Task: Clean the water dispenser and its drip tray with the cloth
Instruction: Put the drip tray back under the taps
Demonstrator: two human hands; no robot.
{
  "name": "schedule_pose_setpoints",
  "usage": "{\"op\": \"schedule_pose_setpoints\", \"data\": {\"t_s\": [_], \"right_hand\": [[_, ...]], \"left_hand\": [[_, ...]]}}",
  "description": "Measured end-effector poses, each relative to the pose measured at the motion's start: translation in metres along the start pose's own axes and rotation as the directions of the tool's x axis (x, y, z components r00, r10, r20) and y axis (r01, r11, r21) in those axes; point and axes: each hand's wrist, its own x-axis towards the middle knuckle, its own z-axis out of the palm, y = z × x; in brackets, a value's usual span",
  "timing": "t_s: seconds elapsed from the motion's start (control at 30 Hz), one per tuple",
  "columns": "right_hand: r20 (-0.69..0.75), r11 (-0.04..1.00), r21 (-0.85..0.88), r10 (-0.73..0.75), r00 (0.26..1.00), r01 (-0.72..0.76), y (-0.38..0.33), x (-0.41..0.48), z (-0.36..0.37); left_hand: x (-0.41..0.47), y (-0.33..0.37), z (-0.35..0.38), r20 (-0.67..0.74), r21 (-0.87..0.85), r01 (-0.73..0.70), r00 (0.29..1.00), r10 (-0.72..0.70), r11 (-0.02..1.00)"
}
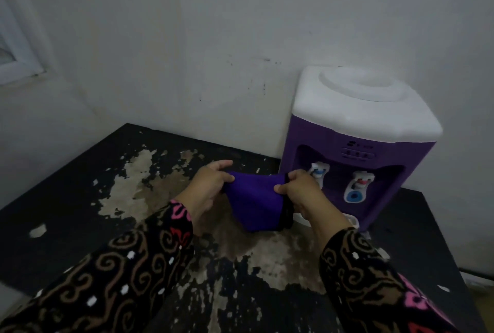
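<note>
Both hands (256, 188) stretching soft purple cloth (256, 199), boxy purple-white dispenser (358, 145)

No text, brand, number or sign can be read. The water dispenser (358, 129), which stands near the far right corner of the table (66, 199), has a small panel (358, 152) of marks on its purple front. These marks are too blurred and dark to make out.
</note>
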Motion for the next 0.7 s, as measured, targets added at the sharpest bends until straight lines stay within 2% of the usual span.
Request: {"op": "schedule_pose_setpoints", "data": {"t_s": [0.1, 0.23, 0.3, 0.37, 0.43, 0.5, 0.6, 0.67, 0.7], "right_hand": [[0.016, 0.998, 0.047, -0.04, 0.999, 0.039, -0.013, 0.007, 0.02], [0.116, 0.995, -0.094, -0.02, 0.993, 0.031, -0.038, 0.025, 0.05], [0.066, 0.978, -0.207, -0.02, 0.998, 0.034, -0.048, 0.043, 0.069], [-0.034, 0.947, -0.313, -0.089, 0.995, 0.074, -0.057, 0.062, 0.084], [-0.145, 0.915, -0.38, -0.206, 0.968, 0.137, -0.064, 0.075, 0.094], [-0.196, 0.868, -0.445, -0.337, 0.921, 0.222, -0.069, 0.084, 0.102], [-0.201, 0.837, -0.476, -0.402, 0.893, 0.27, -0.062, 0.089, 0.11], [-0.099, 0.806, -0.534, -0.36, 0.928, 0.256, -0.043, 0.094, 0.119], [-0.013, 0.786, -0.571, -0.296, 0.955, 0.236, -0.032, 0.096, 0.123]], "left_hand": [[0.017, 0.009, -0.023, -0.002, 0.15, 0.013, 1.0, -0.013, 0.989], [0.053, 0.023, -0.044, -0.024, 0.477, -0.033, 0.998, 0.05, 0.878], [0.075, 0.026, -0.052, -0.001, 0.604, -0.098, 0.992, 0.124, 0.791], [0.097, 0.028, -0.057, 0.002, 0.691, -0.153, 0.978, 0.21, 0.706], [0.116, 0.032, -0.059, 0.009, 0.713, -0.217, 0.954, 0.301, 0.667], [0.133, 0.037, -0.062, 0.041, 0.726, -0.289, 0.924, 0.38, 0.624], [0.149, 0.025, -0.072, 0.141, 0.831, -0.365, 0.868, 0.476, 0.421], [0.153, 0.003, -0.081, 0.255, 0.889, -0.383, 0.869, 0.425, 0.25], [0.151, -0.008, -0.085, 0.292, 0.91, -0.369, 0.894, 0.339, 0.191]]}}
